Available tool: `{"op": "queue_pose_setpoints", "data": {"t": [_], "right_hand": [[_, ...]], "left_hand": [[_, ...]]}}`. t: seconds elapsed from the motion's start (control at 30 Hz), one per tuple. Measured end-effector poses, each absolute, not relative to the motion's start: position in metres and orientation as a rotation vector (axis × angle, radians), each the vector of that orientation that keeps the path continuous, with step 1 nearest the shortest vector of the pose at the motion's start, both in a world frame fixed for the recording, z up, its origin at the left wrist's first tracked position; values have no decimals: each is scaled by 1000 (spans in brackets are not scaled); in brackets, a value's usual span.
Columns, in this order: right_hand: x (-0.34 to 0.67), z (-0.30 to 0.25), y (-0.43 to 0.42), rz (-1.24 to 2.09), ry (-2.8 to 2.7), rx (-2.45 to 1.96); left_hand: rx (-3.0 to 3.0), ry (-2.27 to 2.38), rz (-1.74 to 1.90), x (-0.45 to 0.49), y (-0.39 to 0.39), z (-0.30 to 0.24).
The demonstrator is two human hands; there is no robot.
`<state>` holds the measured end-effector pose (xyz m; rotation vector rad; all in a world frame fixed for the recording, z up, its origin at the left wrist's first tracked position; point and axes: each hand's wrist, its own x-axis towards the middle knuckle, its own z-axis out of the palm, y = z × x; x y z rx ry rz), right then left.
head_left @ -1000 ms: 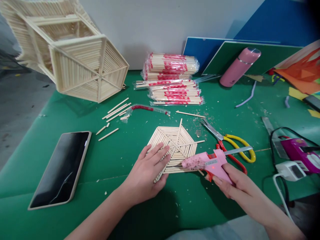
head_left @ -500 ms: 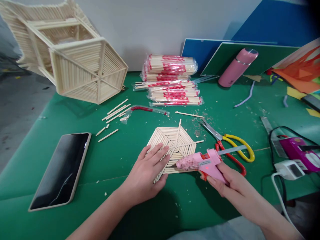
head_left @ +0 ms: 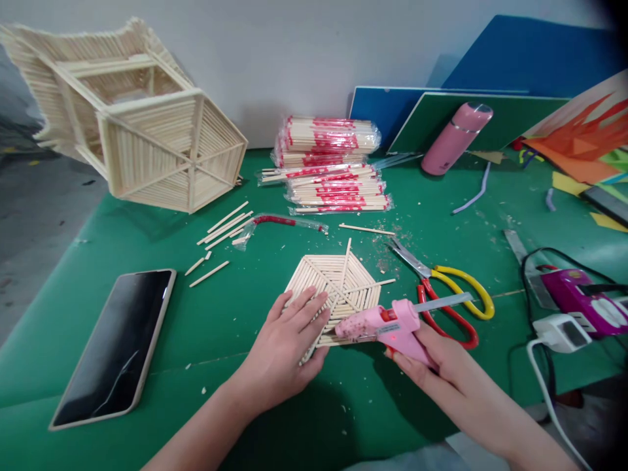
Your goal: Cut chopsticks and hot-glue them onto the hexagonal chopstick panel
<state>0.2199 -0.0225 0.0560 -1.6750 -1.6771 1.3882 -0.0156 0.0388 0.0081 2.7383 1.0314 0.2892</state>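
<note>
A hexagonal panel of wooden sticks (head_left: 326,265) lies on the green table, with two crossing sticks jutting past its far and right edges. My left hand (head_left: 282,347) rests flat over the panel's left part, fingers extended and thumb along the near edge; it hides that side. In my right hand (head_left: 436,369) is a pink hot glue gun (head_left: 400,327), a grey glue stick (head_left: 444,301) poking out of its back. The gun's nozzle points left at the panel's near right section. Whether the tip touches the sticks, I cannot tell. Red-and-yellow-handled scissors (head_left: 432,275) lie just beyond the gun.
A large stick-built lantern-like frame (head_left: 191,160) stands at the back left. A phone (head_left: 115,347) lies at left, near loose sticks (head_left: 226,229). Wrapped stick bundles (head_left: 333,186) and a pink bottle (head_left: 456,140) are at the back; a purple power strip (head_left: 579,304) with cables is at right.
The glue gun's nozzle has shifted slightly left and down across the panel's near section. My left hand keeps its place on the panel. The whole view has moved a little.
</note>
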Motion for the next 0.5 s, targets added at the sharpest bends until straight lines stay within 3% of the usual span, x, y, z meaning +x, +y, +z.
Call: {"op": "queue_pose_setpoints", "data": {"t": [0.5], "right_hand": [[226,48,-24,1249,-1699,-1747]], "left_hand": [[2848,992,283,-23,41,4]]}}
